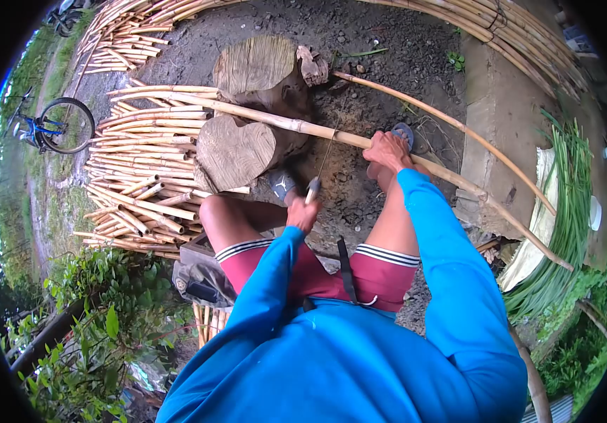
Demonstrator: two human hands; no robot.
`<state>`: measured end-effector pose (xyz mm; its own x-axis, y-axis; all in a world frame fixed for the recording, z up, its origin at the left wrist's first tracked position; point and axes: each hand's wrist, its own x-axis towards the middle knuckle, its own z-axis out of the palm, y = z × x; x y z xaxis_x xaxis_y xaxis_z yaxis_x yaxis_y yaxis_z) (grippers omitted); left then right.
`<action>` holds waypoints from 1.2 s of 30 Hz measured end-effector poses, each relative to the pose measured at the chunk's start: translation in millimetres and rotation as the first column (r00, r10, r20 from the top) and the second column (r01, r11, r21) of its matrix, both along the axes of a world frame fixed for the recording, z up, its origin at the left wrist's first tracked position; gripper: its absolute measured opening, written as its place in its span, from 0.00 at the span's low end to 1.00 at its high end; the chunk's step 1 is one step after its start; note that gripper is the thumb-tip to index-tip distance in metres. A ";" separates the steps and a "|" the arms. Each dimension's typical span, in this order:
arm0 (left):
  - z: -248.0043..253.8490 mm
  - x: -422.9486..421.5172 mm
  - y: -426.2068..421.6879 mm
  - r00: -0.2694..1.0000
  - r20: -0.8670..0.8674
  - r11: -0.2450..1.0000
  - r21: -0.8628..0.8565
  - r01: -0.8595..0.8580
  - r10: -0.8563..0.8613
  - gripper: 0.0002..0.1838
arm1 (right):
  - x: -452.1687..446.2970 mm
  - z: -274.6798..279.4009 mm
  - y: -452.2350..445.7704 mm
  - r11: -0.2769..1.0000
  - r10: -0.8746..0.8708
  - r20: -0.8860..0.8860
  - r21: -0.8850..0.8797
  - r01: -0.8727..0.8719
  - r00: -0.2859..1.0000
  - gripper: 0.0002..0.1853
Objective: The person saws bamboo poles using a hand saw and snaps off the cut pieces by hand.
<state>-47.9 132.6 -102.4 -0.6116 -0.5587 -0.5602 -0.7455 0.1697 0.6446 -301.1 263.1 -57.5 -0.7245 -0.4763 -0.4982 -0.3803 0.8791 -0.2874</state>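
In the head view, my left hand (303,213) is closed around the pale handle of a thin-bladed tool (313,189). Its narrow blade, seen nearly edge-on, reaches up to a long bamboo pole (282,121) and meets it or crosses it. Whether it is a saw or a knife I cannot tell. To the right, my right hand (387,150) grips the same pole, above my right knee. The pole slopes from upper left to lower right, passing over or against the two cut tree stumps (236,151).
Stacked bamboo pieces (141,151) lie left of the stumps. A thinner bamboo stick (444,121) curves along the right. Long poles (508,32) lie at the upper right, with green leaf strips (561,218) below them. A bicycle (53,127) stands far left; leafy branches (99,317) hang lower left.
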 end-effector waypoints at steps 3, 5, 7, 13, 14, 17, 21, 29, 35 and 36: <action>28.5 22.5 -1.0 0.984 0.175 0.982 0.187 -0.016 -0.018 0.28 | -2.2 -1.4 0.4 1.000 -0.008 -0.040 0.009 0.008 0.999 0.20; -3.2 -1.0 -2.5 0.999 0.033 0.995 0.092 -0.033 0.030 0.27 | -4.0 -1.9 -3.6 1.000 -0.004 0.020 0.017 0.004 1.000 0.21; -5.1 -50.4 -7.7 1.000 0.026 0.986 0.169 0.005 -0.009 0.24 | -2.0 -2.3 -2.5 1.000 0.008 0.028 0.013 -0.008 1.000 0.21; -46.7 23.9 -7.1 0.968 -0.118 0.973 -0.084 0.214 -0.223 0.24 | -2.0 1.4 0.3 1.000 0.028 -0.025 0.010 -0.028 0.999 0.21; -26.4 37.1 -1.1 0.991 -0.063 0.993 -0.026 0.112 -0.114 0.25 | -3.3 -0.5 -1.4 1.000 0.008 -0.026 0.027 -0.008 1.000 0.20; 5.9 12.1 -1.4 0.996 0.087 0.995 0.090 -0.044 0.036 0.26 | -3.4 -1.4 -2.3 1.000 -0.025 0.028 0.007 0.025 0.999 0.20; -15.4 -72.3 -17.3 0.984 0.131 0.832 0.528 -0.171 0.119 0.21 | -3.2 -10.9 0.4 0.999 -0.006 -0.005 -0.036 0.006 1.000 0.20; -10.0 27.6 -1.0 0.995 -0.015 0.990 0.101 0.096 -0.095 0.23 | 1.4 -2.6 5.5 1.000 0.007 -0.003 -0.012 -0.007 1.000 0.20; 6.8 -70.2 -7.3 0.974 0.074 0.822 0.526 -0.219 0.213 0.15 | -4.2 -11.9 2.3 1.000 -0.004 0.046 -0.013 0.005 0.999 0.20; 13.2 -65.7 -6.6 0.977 0.047 0.829 0.521 -0.203 0.210 0.15 | -1.8 -11.0 3.0 1.000 -0.005 -0.014 -0.024 0.004 1.000 0.19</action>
